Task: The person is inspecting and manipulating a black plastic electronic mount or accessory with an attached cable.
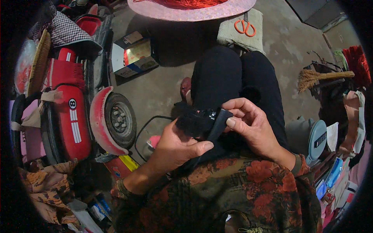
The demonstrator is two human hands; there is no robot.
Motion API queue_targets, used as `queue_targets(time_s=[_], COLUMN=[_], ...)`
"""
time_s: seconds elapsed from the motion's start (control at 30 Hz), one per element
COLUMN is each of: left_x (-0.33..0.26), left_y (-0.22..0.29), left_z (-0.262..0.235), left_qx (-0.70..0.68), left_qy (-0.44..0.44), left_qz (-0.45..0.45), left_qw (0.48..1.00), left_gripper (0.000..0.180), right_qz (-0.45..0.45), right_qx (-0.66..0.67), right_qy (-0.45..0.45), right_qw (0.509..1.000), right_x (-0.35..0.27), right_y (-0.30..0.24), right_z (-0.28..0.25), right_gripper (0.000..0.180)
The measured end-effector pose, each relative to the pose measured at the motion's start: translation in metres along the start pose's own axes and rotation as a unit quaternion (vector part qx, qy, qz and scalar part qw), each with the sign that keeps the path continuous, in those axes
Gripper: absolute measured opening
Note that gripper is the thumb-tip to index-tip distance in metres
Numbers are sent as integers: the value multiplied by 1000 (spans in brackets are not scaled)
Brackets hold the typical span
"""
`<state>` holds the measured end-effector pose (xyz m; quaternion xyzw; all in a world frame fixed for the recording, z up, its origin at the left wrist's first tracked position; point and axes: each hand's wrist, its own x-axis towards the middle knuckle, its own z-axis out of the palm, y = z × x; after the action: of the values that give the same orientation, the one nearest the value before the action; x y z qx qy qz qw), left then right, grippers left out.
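— Head view, taking the black knees (pixel 233 77) as the landmark: just below them, held over the lap, a small black gadget (pixel 202 122), fuzzy on its left part, with a flat black strap (pixel 217 124) curving down off its right end.

— Left hand (pixel 175 145)?

— Under and left of the gadget, palm up, fingers curled around its underside, thumb laid flat along the lower edge. Cupped like that probably to steady it.

— Right hand (pixel 252 124)?

— Right of the gadget, below the right knee. Thumb pressed on the strap's outer face, fingertips arched over the top, so pinching the strap. Likely gripped so to keep the strap taut against the body of the thing; exact contact of the lower fingers hidden.

— Around the knees?

— Beyond them on the floor, a folded grey cushion (pixel 241 29) with orange scissors (pixel 244 27) lying on top, probably parked within reach. Further still, the rim of a round pink tray (pixel 190 13) with red thread. Far left of the knees, a red toy car (pixel 74 116), one wheel (pixel 120 120) facing this way. Up-left, an open cardboard box (pixel 134 54). Right of the knees, a straw broom (pixel 318 77); lower right, a grey scale (pixel 311 136). A black cable (pixel 145 128) looping on the floor left of the hands.
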<state>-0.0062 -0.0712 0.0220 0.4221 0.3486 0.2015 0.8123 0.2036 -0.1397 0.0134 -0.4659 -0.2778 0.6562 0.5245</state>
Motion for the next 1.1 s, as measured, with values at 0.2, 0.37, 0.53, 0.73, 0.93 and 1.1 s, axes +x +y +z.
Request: queue_targets(time_s=[0.2,0.37,0.53,0.73,0.93,1.1], left_x=[-2,-1,1,3,11,15], left_y=[14,12,14,-2,-8,-15], left_z=[3,2,3,7,18,16], left_qx=[-6,-7,14,-43,-34,-51], left_qy=[4,1,-5,15,48,40], left_qz=[-63,-61,-58,32,101,115], left_qw=[998,998,998,998,993,991], left_gripper=[45,42,44,43,48,47], right_qz=[18,20,33,41,29,27], right_qx=[-3,31,58,80,63,36], right_qy=[0,-5,4,-3,-3,5], right_qw=[1000,999,998,996,998,999], right_x=[1,1,1,3,4,4], right_y=[0,1,0,2,1,-1], right_z=[-1,-3,-2,-4,-4,-4], right_gripper=[31,31,31,34,34,34])
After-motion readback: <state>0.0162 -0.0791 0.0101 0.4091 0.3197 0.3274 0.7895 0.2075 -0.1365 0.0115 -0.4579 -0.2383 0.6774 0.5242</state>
